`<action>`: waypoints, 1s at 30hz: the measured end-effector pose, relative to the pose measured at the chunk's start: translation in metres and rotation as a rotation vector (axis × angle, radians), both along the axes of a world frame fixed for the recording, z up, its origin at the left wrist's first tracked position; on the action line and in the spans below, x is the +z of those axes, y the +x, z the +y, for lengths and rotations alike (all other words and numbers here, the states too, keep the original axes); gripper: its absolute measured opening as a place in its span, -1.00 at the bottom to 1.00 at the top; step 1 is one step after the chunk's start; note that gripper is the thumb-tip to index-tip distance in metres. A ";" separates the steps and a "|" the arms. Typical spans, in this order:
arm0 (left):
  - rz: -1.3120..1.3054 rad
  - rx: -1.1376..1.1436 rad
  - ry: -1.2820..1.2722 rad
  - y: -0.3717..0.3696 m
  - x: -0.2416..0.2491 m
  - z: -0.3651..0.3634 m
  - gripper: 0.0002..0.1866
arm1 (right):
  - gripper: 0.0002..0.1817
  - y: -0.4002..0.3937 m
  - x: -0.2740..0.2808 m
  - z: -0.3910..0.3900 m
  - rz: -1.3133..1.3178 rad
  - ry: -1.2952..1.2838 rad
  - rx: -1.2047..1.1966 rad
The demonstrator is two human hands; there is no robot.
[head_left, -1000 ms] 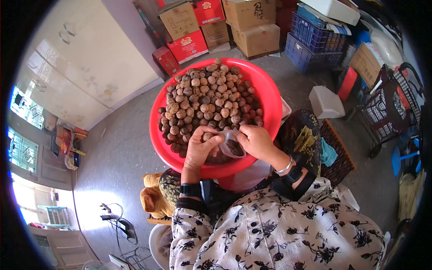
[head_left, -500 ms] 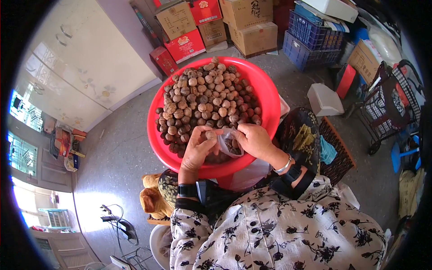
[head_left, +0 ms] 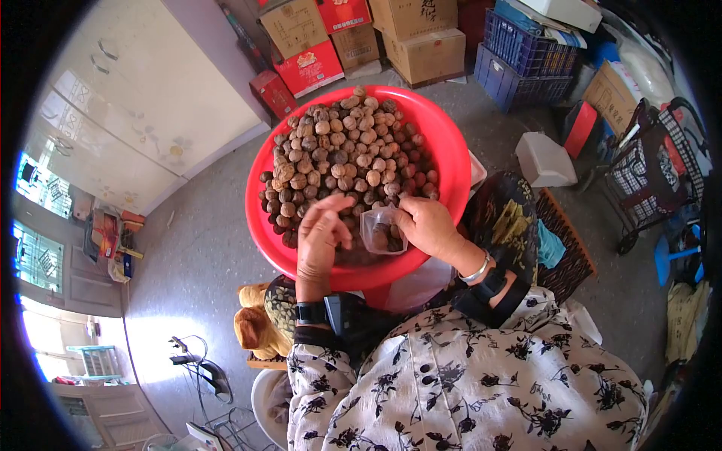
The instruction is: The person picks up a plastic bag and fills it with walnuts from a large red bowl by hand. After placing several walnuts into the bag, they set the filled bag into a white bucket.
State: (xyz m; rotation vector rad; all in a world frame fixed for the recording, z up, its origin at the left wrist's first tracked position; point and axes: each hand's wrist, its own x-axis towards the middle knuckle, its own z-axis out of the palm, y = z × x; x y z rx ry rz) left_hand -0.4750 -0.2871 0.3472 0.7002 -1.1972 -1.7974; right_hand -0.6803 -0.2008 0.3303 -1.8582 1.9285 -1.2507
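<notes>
A wide red basin (head_left: 451, 161) holds a heap of brown walnuts (head_left: 338, 143). Over its near side, my right hand (head_left: 429, 227) pinches the rim of a clear plastic bag (head_left: 382, 231), which has walnuts inside. The bag's mouth hangs partly open toward the left. My left hand (head_left: 322, 234) is just left of the bag, above the walnuts, with its fingers apart and nothing visible between them.
Cardboard boxes (head_left: 429, 54) and blue crates (head_left: 519, 75) are stacked beyond the basin. A white foam block (head_left: 544, 159) and a checkered cart (head_left: 639, 177) stand to the right. A brown plush seat (head_left: 259, 331) is at the near left.
My left hand has moved left from the bag and its fingers have opened; the walnut it held is gone from it. The bag hangs lower and wider from my right hand.
</notes>
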 end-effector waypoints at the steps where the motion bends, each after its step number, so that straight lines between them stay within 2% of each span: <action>1: 0.033 0.110 -0.059 0.003 -0.002 -0.004 -0.70 | -0.68 0.000 0.001 0.000 0.004 -0.002 0.000; 6: 0.056 0.541 -0.016 0.012 -0.016 -0.016 -0.85 | -0.67 -0.001 0.003 0.001 0.005 0.024 0.010; 10: -0.105 0.536 -0.019 0.015 -0.036 -0.024 -0.88 | -0.66 0.000 0.002 0.001 0.005 0.032 0.018; 12: -0.580 0.438 -0.371 0.011 -0.059 -0.034 -0.89 | -0.66 0.000 0.003 0.002 0.008 0.035 0.018; 13: -0.778 0.356 -0.426 0.006 -0.062 -0.033 -0.87 | -0.65 0.000 0.004 0.002 0.011 0.039 0.019; 15: -0.951 0.115 -0.516 0.000 -0.061 -0.025 -0.81 | -0.65 0.000 0.004 0.002 0.012 0.033 0.020; 16: -0.950 0.114 -0.515 -0.001 -0.064 -0.024 -0.81 | -0.65 0.000 0.003 0.002 0.013 0.028 0.021; 18: -1.163 -0.112 -0.630 -0.003 -0.073 -0.024 -0.76 | -0.65 0.000 0.002 0.002 0.007 0.023 0.015; 19: -1.164 -0.111 -0.629 -0.003 -0.086 -0.027 -0.76 | -0.65 0.000 0.002 0.002 0.001 0.015 0.011; 21: -1.195 -0.375 -0.687 -0.003 -0.106 -0.033 -0.68 | -0.65 0.000 0.002 0.002 -0.004 0.010 0.012; 22: -1.104 -0.487 -0.508 -0.010 -0.068 -0.014 -0.63 | -0.65 0.000 0.003 0.002 -0.009 0.004 0.011; 23: -1.105 -0.484 -0.506 -0.016 -0.062 -0.009 -0.63 | -0.65 0.000 0.002 0.002 -0.009 0.004 0.014; 25: -1.022 -0.680 -0.522 -0.023 -0.057 -0.007 -0.58 | -0.66 0.001 0.001 0.002 -0.037 -0.027 0.007; 28: -0.985 -0.773 -0.525 -0.024 -0.073 -0.013 -0.58 | -0.65 0.000 0.004 0.002 -0.036 -0.015 0.020; 30: -0.991 -0.755 -0.514 -0.024 -0.091 -0.018 -0.57 | -0.65 0.001 0.002 0.002 -0.027 -0.026 0.019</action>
